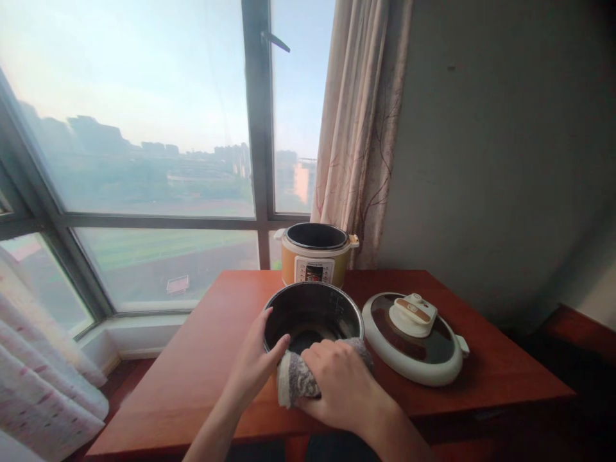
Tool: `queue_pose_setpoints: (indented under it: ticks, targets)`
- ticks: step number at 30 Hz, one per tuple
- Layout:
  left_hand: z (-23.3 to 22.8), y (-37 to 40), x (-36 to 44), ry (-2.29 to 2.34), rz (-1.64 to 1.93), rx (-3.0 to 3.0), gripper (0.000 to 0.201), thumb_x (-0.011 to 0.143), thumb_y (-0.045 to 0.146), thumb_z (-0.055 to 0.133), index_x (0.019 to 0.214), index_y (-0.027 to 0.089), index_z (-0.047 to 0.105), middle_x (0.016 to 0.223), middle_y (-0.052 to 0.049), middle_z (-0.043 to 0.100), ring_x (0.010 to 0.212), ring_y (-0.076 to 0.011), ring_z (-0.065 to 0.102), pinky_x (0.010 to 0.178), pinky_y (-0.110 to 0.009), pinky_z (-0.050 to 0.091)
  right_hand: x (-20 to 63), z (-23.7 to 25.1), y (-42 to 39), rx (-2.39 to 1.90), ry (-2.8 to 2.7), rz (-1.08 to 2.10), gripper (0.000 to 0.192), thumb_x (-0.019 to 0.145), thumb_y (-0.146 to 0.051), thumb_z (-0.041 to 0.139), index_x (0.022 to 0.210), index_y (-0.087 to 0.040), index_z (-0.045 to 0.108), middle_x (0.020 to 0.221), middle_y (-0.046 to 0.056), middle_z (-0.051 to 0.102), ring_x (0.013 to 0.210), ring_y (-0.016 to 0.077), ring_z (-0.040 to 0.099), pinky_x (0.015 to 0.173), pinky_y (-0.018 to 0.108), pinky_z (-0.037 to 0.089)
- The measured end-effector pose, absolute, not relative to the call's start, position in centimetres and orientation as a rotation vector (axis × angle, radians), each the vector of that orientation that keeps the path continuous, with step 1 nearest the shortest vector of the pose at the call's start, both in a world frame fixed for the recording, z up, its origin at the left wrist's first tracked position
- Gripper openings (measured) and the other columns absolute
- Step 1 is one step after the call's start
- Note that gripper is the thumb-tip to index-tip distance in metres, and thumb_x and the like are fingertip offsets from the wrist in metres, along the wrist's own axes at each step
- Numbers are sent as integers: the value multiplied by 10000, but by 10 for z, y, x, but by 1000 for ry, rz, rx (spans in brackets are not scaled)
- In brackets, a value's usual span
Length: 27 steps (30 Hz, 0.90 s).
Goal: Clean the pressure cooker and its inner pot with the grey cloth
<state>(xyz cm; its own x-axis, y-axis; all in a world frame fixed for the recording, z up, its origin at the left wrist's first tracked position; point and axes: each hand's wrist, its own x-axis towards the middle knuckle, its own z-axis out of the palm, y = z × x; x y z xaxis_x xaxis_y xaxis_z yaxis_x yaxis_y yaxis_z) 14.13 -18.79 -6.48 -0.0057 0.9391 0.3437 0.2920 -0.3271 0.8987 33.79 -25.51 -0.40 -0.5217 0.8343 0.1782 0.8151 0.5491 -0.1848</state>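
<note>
two hands at a dark pot point(312, 311) on the red surface point(202, 359), left hand point(257, 359) gripping its near rim, right hand point(339, 378) clutching a grey cloth point(293, 380) against the rim, lid point(416, 337) just right, yellow cooker point(315, 255) behind, curtain point(359, 128) beyond

Your right hand point(344, 378) grips a fuzzy grey-and-white cloth point(296, 380) against the dark, smooth metal inner pot point(312, 314). Under it you see a reddish wooden table point(192, 372), slightly glossy. At right lies a shiny plastic lid point(414, 346).
</note>
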Motion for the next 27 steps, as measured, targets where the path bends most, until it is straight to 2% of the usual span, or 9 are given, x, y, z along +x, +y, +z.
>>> queue_pose_setpoints:
  ticks: [3, 6, 10, 14, 19, 27]
  targets:
    - [-71, -195, 147, 1289, 1430, 1539, 722, 782, 468, 654, 1419, 187, 460, 1421, -148, 539, 1345, -330, 483, 1151, -491, 335, 331, -2, -253, -1350, -2548, 115, 311, 808, -462, 692, 979, -210, 630, 1014, 47, 685, 952, 255, 605, 797, 352, 405]
    - [-75, -196, 150, 1297, 1507, 1395, 736, 779, 410, 633, 1445, 185, 415, 1407, -137, 541, 1322, -319, 501, 1134, -473, 360, 332, -8, -252, -1387, -2548, 114, 331, 803, -494, 697, 956, -209, 624, 952, 49, 690, 887, 252, 619, 755, 346, 406]
    - [-74, -195, 149, 1260, 1538, 1396, 709, 707, 271, 595, 1397, 171, 465, 1343, -113, 591, 1273, -312, 529, 1126, -462, 362, 338, -18, -251, -1374, -2516, 82, 358, 811, -548, 691, 933, -223, 603, 934, 35, 691, 871, 246, 629, 732, 332, 394]
    - [-69, -191, 143, 1192, 1511, 1373, 704, 656, 219, 602, 1351, 172, 503, 1306, -98, 624, 1250, -317, 547, 1100, -427, 393, 342, -22, -248, -1322, -2529, 45, 384, 806, -580, 692, 915, -224, 596, 912, 28, 688, 858, 240, 630, 716, 318, 381]
    - [-56, -178, 127, 1006, 1371, 1358, 711, 619, 169, 652, 1321, 188, 538, 1394, -103, 595, 1347, -340, 473, 1134, -403, 357, 351, -26, -242, -1268, -2552, 13, 424, 782, -615, 701, 909, -224, 598, 888, 22, 687, 829, 228, 624, 707, 306, 363]
    - [-27, -140, 104, 826, 961, 1489, 744, 595, 98, 573, 1323, 247, 600, 1429, -44, 591, 1355, -329, 457, 1135, -444, 331, 378, -35, -237, -1157, -2564, 20, 459, 750, -619, 724, 978, -232, 630, 903, 21, 686, 847, 232, 609, 735, 324, 352]
